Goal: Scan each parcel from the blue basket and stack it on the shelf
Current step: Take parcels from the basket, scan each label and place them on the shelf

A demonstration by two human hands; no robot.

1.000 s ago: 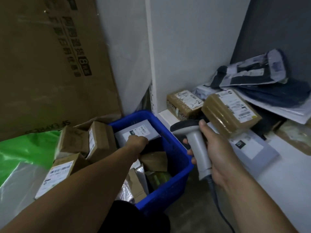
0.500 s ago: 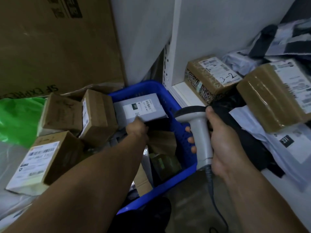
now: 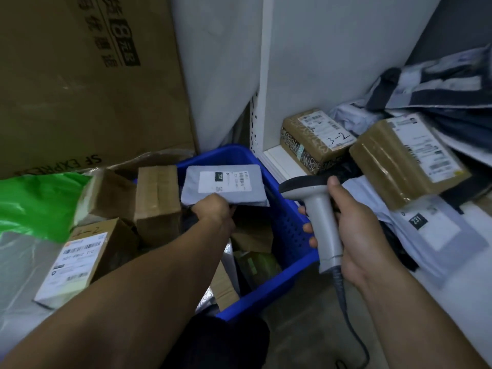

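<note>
Over the far end of the blue basket (image 3: 292,230), a person's left hand (image 3: 213,213) pinches the near edge of a flat grey parcel (image 3: 239,195), label up; it would best be held level and steady for the scanner (image 3: 320,219), gripped upright in the right hand (image 3: 358,235) just right of the basket.

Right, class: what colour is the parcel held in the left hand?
The parcel is grey, with a white label; head view.
</note>
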